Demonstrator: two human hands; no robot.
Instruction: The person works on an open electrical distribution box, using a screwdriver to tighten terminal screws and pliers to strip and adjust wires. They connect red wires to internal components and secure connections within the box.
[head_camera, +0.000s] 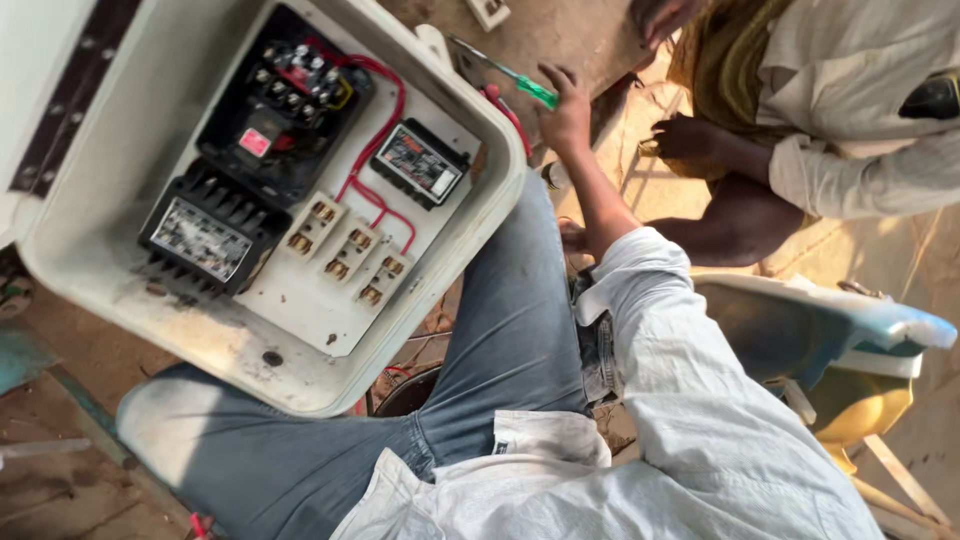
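Note:
My right hand reaches forward past the corner of an open white electrical enclosure and grips a green-handled screwdriver, whose thin shaft points up and left over the enclosure's rim. Inside the enclosure are a black contactor, a black finned unit, a small black relay, three beige terminal blocks and red wires. The enclosure leans against my leg in blue jeans. My left hand is out of sight.
Another person crouches at the upper right in a pale shirt, one hand near their knee. A blue and yellow plastic chair is at the right. Bare earth ground lies around. A white fitting lies at the top.

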